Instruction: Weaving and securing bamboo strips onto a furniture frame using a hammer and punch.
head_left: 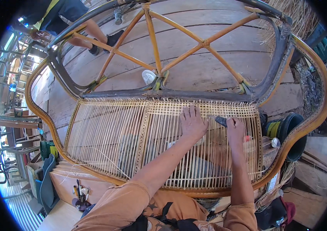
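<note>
A rattan bench frame (306, 134) lies across in front of me, its seat strung with pale cane strands (105, 123). Cross strands form a woven band (225, 110) along the far edge of the right-hand panel. My left hand (193, 124) rests flat on that band, fingers stretched out and pointing away. Just to its right, my right hand (236, 126) is closed on a dark-handled tool (221, 121). The tool's thin tip points left toward my left fingers; its exact kind is unclear.
The bench back (155, 46) of crossed poles stands beyond the seat. A dark bucket (292, 134) is at the right, with loose fibre (298, 19) at the far right. A cup of tools (80, 200) sits lower left. Another person's legs (94, 34) show at the far left.
</note>
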{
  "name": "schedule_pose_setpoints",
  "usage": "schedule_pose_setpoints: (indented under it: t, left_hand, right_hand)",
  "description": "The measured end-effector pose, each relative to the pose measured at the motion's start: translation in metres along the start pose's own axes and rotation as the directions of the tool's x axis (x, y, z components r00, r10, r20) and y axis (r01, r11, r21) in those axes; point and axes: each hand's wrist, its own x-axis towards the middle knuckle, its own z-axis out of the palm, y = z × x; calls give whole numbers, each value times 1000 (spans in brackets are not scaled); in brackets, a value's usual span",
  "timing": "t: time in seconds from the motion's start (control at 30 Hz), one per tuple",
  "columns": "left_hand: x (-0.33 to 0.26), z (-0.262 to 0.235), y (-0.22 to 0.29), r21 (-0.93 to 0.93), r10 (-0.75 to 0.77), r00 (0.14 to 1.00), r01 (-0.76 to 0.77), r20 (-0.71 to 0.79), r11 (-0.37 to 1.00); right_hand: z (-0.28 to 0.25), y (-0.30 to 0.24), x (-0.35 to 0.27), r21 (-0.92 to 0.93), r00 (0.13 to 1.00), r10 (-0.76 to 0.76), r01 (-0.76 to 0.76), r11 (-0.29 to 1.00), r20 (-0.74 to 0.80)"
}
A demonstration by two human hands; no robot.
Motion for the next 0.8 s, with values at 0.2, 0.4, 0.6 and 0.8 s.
schedule_pose_setpoints:
  t: [0.2,0.4,0.6,0.8]
  left_hand:
    - [1,5,-8,35,-16,1000,17,-27,999]
    - [1,3,12,16,26,1000,-26,-11,1000]
    - [4,9,19,-1,8,1000,-8,5,1000]
    - [5,10,19,40,20,1000,-20,-8,999]
  right_hand:
    - [-13,-31,-5,-99,998,-61,64,993,31]
    - [-25,2,4,172,999,-42,44,984,-17]
    - [-24,8,4,187,999,27,-22,982,-23]
    - [-15,3,1,97,999,-19,23,995,-40]
